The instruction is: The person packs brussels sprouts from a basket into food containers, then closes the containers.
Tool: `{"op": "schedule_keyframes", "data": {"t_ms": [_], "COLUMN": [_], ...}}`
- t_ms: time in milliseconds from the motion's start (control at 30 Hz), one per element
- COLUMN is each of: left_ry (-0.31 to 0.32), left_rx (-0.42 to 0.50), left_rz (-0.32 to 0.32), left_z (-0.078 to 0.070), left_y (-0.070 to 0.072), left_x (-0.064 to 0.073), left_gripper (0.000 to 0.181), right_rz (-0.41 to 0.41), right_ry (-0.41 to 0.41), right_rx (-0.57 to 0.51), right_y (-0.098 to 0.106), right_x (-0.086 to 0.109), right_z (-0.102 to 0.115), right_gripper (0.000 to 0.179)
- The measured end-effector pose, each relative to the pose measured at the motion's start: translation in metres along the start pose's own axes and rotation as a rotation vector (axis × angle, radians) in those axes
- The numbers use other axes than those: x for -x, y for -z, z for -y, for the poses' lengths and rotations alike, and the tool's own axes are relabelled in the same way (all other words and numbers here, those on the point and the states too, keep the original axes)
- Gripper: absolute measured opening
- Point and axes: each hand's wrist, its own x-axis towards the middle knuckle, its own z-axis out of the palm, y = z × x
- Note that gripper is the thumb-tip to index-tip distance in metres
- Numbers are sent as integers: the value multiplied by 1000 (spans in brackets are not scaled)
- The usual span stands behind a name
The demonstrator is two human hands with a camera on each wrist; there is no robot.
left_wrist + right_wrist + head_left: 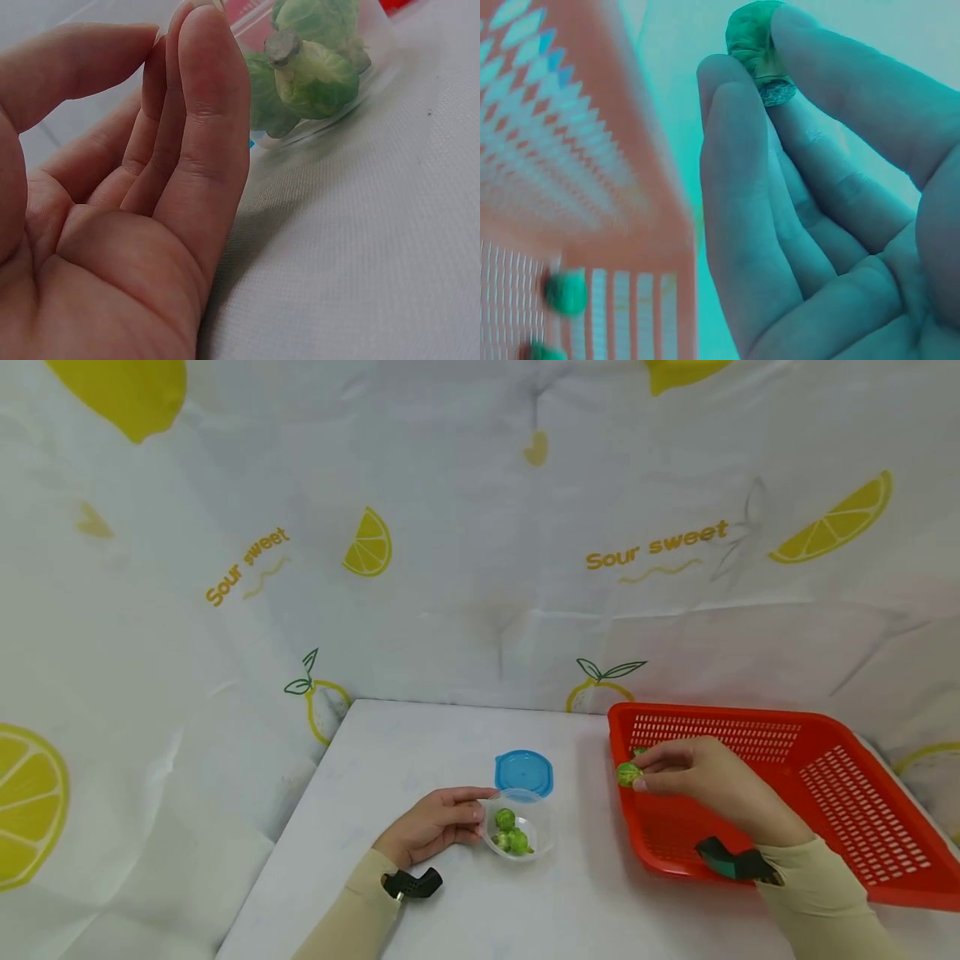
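My right hand (701, 777) pinches a Brussels sprout (628, 774) between thumb and fingertips, above the left rim of the red basket (652, 852). In the right wrist view, the cut stem end of that held sprout (754, 45) faces the palm. At the left side of a clear plastic container (543, 835), my left hand (442, 822) holds its edge with thumb and fingers. Several Brussels sprouts (517, 841) lie inside the container. The left wrist view shows these sprouts (319, 82) through the wall, just beyond the fingers; the exact contact is partly hidden.
A blue lid (523, 771) lies flat on the white table (420, 735) behind the container. More sprouts (566, 292) are in the basket, mostly hidden by my right hand in the head view. A lemon-print cloth (480, 635) hangs behind the table.
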Motion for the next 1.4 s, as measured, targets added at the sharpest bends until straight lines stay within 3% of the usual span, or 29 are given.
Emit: {"op": "schedule_keyframes", "data": {"t_ms": [333,767,1000,1400], "left_ry": [3,9,8,-2], "left_rx": [-9,-3,10,-3], "left_rz": [-10,-10,-15,-6], "left_z": [2,-3,-4,-3], "left_y": [2,-2,-2,-1], "left_x": [0,-2,-1,1], "left_gripper": [49,48,47,51], "right_rz": [15,5,-24,-104], "right_ry": [37,-3,14,-5], "right_rx": [-109,-198,-196,-112], "right_y": [-49,-104,-121,-133], "right_x": [-17,-24,-23,-26], "right_z": [45,55,64,62], "right_gripper": [33,27,24,22]}}
